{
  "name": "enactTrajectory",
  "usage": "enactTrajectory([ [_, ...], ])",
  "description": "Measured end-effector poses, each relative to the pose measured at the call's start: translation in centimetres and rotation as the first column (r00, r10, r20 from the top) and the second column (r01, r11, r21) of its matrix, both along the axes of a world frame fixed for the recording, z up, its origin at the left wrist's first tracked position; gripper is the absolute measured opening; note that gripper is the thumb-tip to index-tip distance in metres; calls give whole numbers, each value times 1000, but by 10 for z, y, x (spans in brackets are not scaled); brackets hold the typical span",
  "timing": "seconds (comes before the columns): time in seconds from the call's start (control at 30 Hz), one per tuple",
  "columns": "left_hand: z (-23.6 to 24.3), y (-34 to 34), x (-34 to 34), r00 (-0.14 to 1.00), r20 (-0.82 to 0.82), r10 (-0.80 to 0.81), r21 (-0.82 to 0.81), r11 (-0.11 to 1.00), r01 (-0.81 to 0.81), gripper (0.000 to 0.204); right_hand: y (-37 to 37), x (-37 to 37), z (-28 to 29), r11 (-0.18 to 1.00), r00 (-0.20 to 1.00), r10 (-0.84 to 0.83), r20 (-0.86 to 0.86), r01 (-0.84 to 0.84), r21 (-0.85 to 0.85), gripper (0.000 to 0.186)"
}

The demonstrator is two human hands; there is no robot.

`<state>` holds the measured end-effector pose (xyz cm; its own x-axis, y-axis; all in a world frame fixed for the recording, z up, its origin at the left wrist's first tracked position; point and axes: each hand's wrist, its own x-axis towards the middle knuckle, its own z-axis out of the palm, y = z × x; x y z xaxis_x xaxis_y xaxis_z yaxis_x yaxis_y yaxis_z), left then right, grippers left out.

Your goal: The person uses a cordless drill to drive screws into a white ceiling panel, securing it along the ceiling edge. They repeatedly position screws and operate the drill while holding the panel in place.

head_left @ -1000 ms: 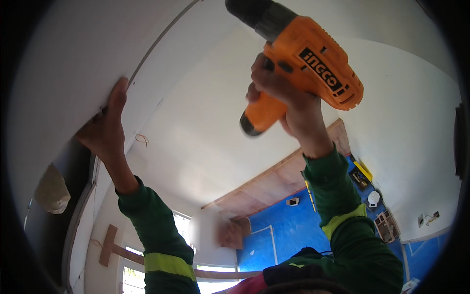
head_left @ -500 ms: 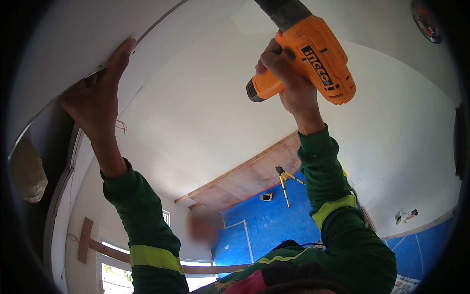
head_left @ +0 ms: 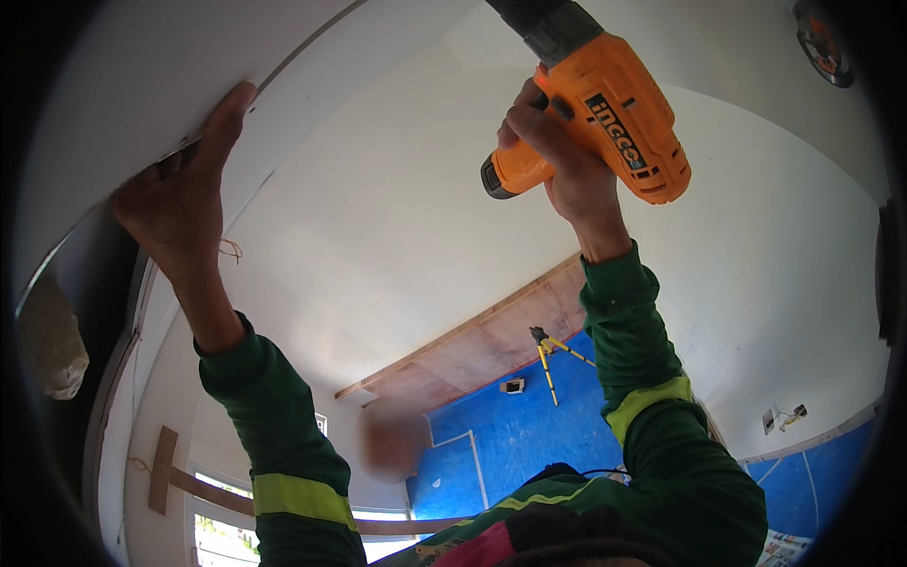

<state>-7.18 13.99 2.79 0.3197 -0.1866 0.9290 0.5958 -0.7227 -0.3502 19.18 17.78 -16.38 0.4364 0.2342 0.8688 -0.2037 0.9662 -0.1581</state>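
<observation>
My right hand [head_left: 576, 175] is raised and wrapped round the handle of an orange and black cordless drill [head_left: 619, 80]. The drill's dark front end points up and runs out of view at the top, so its tip is hidden. On the left, my left hand [head_left: 179, 213] grips the edge of a white ceiling panel [head_left: 142, 85]. The thumb lies along the panel's face, while the other fingers curl over the edge into a dark gap and are mostly hidden.
Beside the gap hangs a pale, torn-looking lump [head_left: 61, 345]. A yellow and black tripod [head_left: 548, 364] stands on blue floor sheeting [head_left: 529, 435]. Loose wires stick out of the right wall by an outlet box [head_left: 768, 420]. A round dark fixture [head_left: 824, 42] sits at upper right.
Both hands keep their grips. The drill and my right hand have shifted very slightly right and down in the picture; my left hand has dropped a little.
</observation>
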Motion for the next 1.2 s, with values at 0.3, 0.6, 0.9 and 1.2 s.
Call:
enactTrajectory([
  [0.3, 0, 0, -2, 999, 11, -44, -41, 998, 44, 28, -7, -1, 0, 983, 987, -154, -40, 148, -112, 19],
  [0.6, 6, 11, -26, 955, -156, 251, 306, 932, -195, 20, -74, -33, -81, 949, 986, -88, -138, 41, -311, 24],
  [0.9, 22, 44, -56, 861, -31, 508, 551, 728, -409, 32, -146, -67, -124, 847, 962, -242, -126, 146, -511, 28],
  [1.2, 19, 40, -48, 957, -54, 286, 444, 865, -234, 39, -188, -101, -156, 790, 924, -339, -178, 176, -588, 29],
])
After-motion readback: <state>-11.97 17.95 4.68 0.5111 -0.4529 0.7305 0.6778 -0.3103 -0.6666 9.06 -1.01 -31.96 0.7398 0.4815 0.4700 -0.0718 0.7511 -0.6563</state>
